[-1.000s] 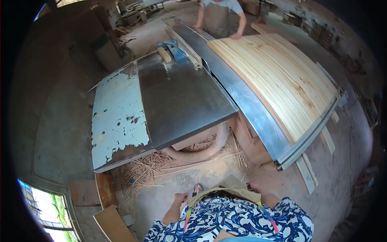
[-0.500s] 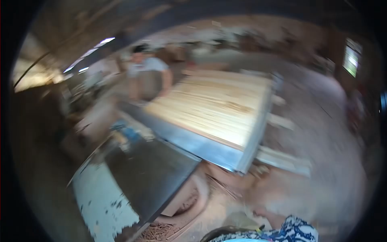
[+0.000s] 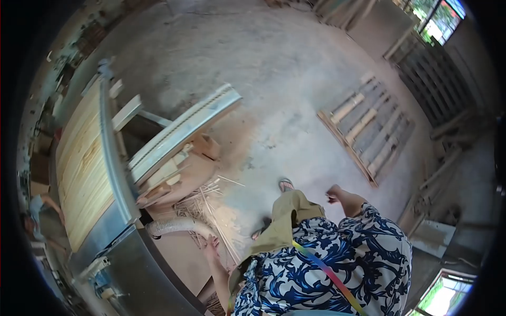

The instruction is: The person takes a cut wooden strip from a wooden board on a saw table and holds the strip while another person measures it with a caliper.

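Note:
My left hand (image 3: 212, 244) hangs low beside the machine, in front of a ribbed hose (image 3: 182, 225). Its fingers look loosely apart, and nothing shows in them; whether it touches the hose I cannot tell. Out to the right, over the concrete floor, is my right hand (image 3: 335, 194), with bent, relaxed fingers and no object visible in it. Left of me, light wooden boards (image 3: 84, 163) lie side by side on the machine's metal bed. The dark metal table (image 3: 142, 276) of the machine is nearest my left arm.
Thin wood offcuts (image 3: 203, 200) litter the floor by the hose. A long metal rail (image 3: 184, 134) juts out from the machine. A wooden pallet (image 3: 369, 126) lies on the floor to the right. Another person (image 3: 38, 210) stands across the machine, at the far left.
My view has swung right and down. The machine and boards now sit at the left, and both my hands, my feet and the pallet are in view.

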Demonstrator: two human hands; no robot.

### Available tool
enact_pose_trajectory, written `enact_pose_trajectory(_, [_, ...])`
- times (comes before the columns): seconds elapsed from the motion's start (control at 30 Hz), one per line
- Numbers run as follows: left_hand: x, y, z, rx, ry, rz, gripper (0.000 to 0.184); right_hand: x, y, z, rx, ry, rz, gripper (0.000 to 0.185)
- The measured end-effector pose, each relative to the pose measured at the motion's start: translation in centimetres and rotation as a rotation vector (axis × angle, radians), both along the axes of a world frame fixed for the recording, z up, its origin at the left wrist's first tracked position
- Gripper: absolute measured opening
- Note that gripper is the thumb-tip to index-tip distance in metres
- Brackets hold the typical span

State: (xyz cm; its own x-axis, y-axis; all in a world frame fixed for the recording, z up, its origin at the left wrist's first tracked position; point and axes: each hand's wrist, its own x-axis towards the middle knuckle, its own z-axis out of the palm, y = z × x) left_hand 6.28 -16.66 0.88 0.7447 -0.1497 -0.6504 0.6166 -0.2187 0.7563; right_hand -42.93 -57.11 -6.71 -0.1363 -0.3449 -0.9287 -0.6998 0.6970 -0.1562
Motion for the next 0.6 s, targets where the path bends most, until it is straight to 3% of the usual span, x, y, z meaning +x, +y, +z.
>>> enact_pose_trajectory(0.07, [-2.1, 1.6, -3.4, -0.215, 0.304, -0.208, 0.036, 2.5, -1.2, 1.3, -0.007, -0.13, 0.05, 0.022])
enact_pose_trajectory(0.1, [-3.0, 1.6, -5.2, -0.323, 0.46, -0.307, 0.038, 3.6, -2.7, -0.1, -0.038, -0.156, 0.33, 0.02])
enact_pose_trajectory(0.13, [-4.2, 1.5, -6.6, -0.301, 0.477, -0.324, 0.038, 4.7, -4.2, -1.4, -0.101, -0.17, 0.601, 0.019])
enact_pose_trajectory(0.17, [-5.7, 1.7, -7.8, -0.233, 0.403, -0.572, 0.036, 5.1, -5.8, -2.8, -0.108, -0.351, 0.565, 0.01])
enact_pose_trajectory(0.2, [-7.0, 1.9, -9.3, -0.176, 0.318, -0.809, 0.034, 4.9, -7.1, -1.8, -0.095, -0.351, 0.56, 0.01])
enact_pose_trajectory(0.27, [-11.2, 2.2, -10.6, -0.038, 0.078, -1.147, 0.03, 7.9, -11.7, 0.4, -0.986, -0.564, 1.459, 0.01])
enact_pose_trajectory(0.3, [-13.6, 2.9, -10.6, 0.052, -0.064, -1.266, 0.029, 7.5, -13.1, -1.2, -1.063, -0.533, 1.537, 0.015])
enact_pose_trajectory(0.33, [-15.0, 1.4, -9.4, 0.217, 0.164, -1.067, 0.033, 7.4, -14.0, -1.0, -1.144, -0.498, 1.611, 0.022])
enact_pose_trajectory(0.37, [-16.9, 0.3, -9.0, 0.364, 0.377, -0.752, 0.038, 8.8, -15.1, -1.7, -0.668, -0.378, 1.502, 0.031])
enact_pose_trajectory(0.4, [-19.3, -1.7, -7.7, 0.487, 0.501, -0.412, 0.043, 7.1, -17.9, -7.4, -0.79, -0.496, 1.592, 0.028])
enact_pose_trajectory(0.43, [-18.8, -2.0, -9.4, 0.693, 0.344, -0.62, 0.051, 5.5, -20.9, -13.2, -0.929, -0.605, 1.677, 0.025])
enact_pose_trajectory(0.47, [-17.5, -3.0, -10.5, 0.866, 0.066, -0.847, 0.057, 5.3, -20.8, -7.6, -1.031, -0.406, 1.623, 0.02])
enact_pose_trajectory(0.5, [-16.4, -5.8, -6.8, 0.811, 0.085, -0.829, 0.063, 2.9, -21.8, -9.9, -0.616, -0.669, 1.072, 0.023])
enact_pose_trajectory(0.53, [-15.7, -8.4, -4.4, 0.739, 0.022, -0.676, 0.049, 2.3, -21.0, -6.6, -1.006, -0.363, 1.585, 0.024])
enact_pose_trajectory(0.6, [-13.6, -12.1, -2.0, 0.648, -0.06, -0.556, 0.038, 0.9, -19.6, -0.7, -0.906, -0.638, 1.428, 0.025])
